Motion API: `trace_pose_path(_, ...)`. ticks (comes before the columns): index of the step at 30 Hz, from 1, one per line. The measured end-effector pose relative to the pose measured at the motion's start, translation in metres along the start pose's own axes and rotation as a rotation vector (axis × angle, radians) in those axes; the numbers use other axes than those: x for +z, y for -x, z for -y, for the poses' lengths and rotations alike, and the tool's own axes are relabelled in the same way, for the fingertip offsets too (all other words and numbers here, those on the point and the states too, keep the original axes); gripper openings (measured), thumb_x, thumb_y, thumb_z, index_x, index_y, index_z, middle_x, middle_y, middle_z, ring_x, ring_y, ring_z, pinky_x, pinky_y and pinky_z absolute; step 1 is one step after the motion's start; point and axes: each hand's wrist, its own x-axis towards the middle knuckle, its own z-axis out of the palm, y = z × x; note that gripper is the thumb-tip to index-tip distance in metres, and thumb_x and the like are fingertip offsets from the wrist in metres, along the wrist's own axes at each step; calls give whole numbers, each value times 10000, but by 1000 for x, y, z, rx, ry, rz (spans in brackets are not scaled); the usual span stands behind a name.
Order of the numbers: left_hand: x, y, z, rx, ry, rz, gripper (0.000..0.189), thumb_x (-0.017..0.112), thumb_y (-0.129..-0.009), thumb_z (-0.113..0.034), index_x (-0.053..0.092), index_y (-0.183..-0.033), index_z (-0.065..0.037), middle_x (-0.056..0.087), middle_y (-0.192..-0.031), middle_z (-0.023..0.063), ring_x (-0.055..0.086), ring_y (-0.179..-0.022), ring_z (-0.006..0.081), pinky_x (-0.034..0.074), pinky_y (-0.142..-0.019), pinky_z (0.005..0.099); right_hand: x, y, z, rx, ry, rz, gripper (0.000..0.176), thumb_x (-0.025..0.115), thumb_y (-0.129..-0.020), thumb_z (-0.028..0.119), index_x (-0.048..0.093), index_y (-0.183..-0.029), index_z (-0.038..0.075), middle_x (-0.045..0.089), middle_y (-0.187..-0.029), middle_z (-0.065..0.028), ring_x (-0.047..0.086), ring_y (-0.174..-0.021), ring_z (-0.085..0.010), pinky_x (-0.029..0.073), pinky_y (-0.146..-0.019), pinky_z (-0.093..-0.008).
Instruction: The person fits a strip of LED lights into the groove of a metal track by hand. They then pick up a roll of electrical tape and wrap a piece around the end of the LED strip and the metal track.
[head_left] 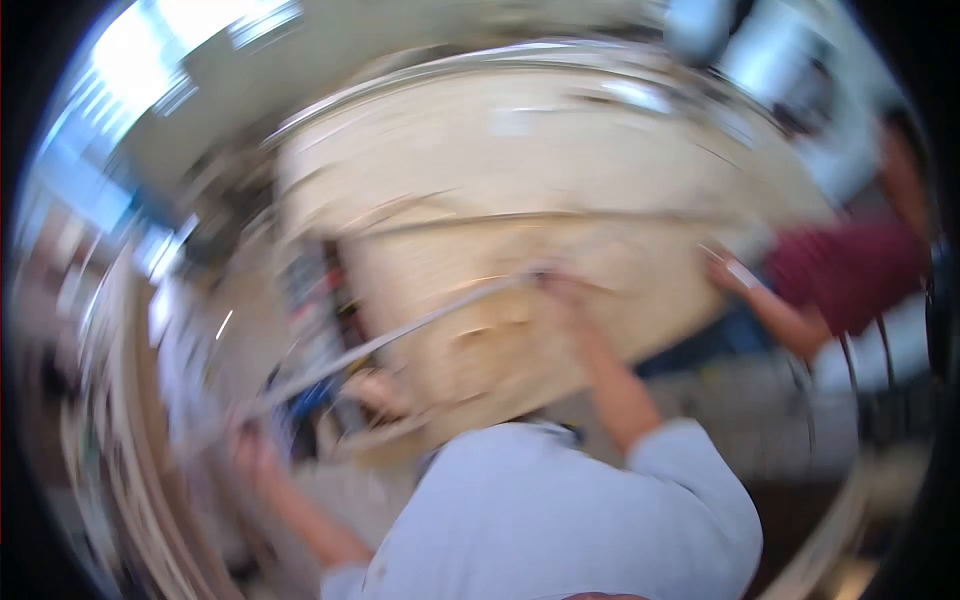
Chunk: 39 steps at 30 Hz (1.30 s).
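A long, thin, pale strip (400, 332) runs diagonally between my two hands, blurred by motion. My left hand (258, 450) is at its lower left end, off the side of the table, and its fingers are smeared. Around the strip's upper right end, above the pale wooden table (420, 270), my right hand (562, 287) is closed. The strip's exact material cannot be made out. Some tan pieces (490, 340) lie on the table below the strip.
At the right, a person in a dark red shirt (845, 270) has a hand (722, 268) at the table's edge. Blurred tools and a blue object (312, 398) sit left of the table. Long boards (130, 400) stand at the far left.
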Motion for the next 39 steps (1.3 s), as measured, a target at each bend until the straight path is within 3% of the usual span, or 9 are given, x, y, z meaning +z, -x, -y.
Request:
trace_pose_path(1,6,9,-2,61,0,-20,171,565,-882,-95,585,-1032,-16,655,-949,136,632,-851,248,502,-831,378,8,-12,-12,13,146,4,234,519,-938,272,621,-957,63,617,-885,-79,567,-808,-207,476,-734,-363)
trace_pose_path(3,21,13,-5,206,17,-100,174,565,-877,-90,585,-1035,-20,658,-955,136,638,-860,255,504,-843,386,5,-43,-56,471,-1499,-43,189,494,-922,202,625,-935,66,630,-828,-63,591,-795,-183,495,-706,-334)
trace_pose_path(6,38,22,-18,235,190,-318,236,575,-874,-54,549,-1107,-24,653,-1007,166,649,-967,261,522,-899,380,-22,-38,-33,406,-1329,-72,211,487,-936,211,628,-991,65,667,-816,-51,609,-681,-164,506,-618,-281)
trace_pose_path(13,37,52,-39,248,276,-92,307,567,-910,-113,526,-1193,-1,633,-1109,174,641,-1013,266,529,-900,370,-38,-36,-15,379,-1255,-159,267,467,-976,279,592,-948,44,543,-750,-34,434,-563,-141,368,-510,-271)
trace_pose_path(21,4,53,-70,404,380,-80,400,437,-989,-263,440,-1317,-34,550,-1268,184,583,-1118,277,498,-951,387,-36,-36,-9,333,-1268,-289,215,518,-921,239,570,-980,39,538,-675,-37,466,-510,-144,379,-446,-265)
trace_pose_path(34,-8,46,-72,444,259,-234,378,440,-989,-245,446,-1291,-19,561,-1243,199,584,-1102,282,509,-934,380,-40,-45,-12,433,-1270,-290,239,534,-958,307,555,-920,72,527,-682,-19,463,-513,-123,368,-440,-246)
trace_pose_path(37,-22,38,-67,489,384,-64,273,552,-933,-156,561,-1154,3,622,-1105,140,596,-1045,237,500,-939,370,-40,-54,-42,459,-1236,-225,154,525,-932,186,533,-810,92,495,-663,3,432,-504,-98,361,-445,-215)
trace_pose_path(38,-27,40,-69,456,337,-28,272,565,-924,-156,548,-1162,-25,626,-1097,112,584,-1075,218,461,-981,346,-46,-92,-141,417,-1350,36,114,558,-896,190,559,-822,104,536,-717,-26,502,-590,-123,437,-523,-238)
trace_pose_path(39,-46,39,-69,363,330,157,216,535,-931,-109,566,-1118,-6,612,-1126,110,563,-1098,221,445,-995,340,-23,-51,-72,343,-1313,-98,85,562,-886,178,575,-847,104,560,-772,-54,547,-714,-159,493,-669,-301)
